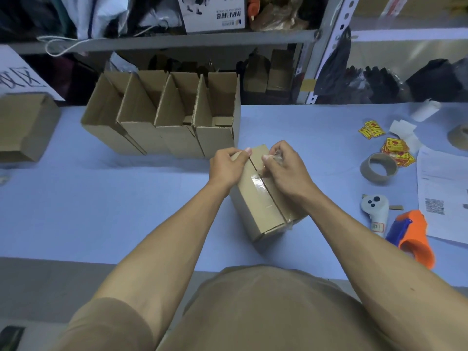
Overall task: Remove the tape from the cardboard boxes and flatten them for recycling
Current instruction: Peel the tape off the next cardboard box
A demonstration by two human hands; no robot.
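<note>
Box (263, 198) under both hands, seemingly gripped

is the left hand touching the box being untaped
Touching. The head view shows the left hand curled over the far left top edge of the closed box, steadying it, while the right hand pinches the clear tape.

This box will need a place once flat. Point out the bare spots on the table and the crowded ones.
Bare: the table left of the taped box, in front of the open boxes. Crowded: the right side, with tape rolls, stickers, papers and the dispenser.
</note>
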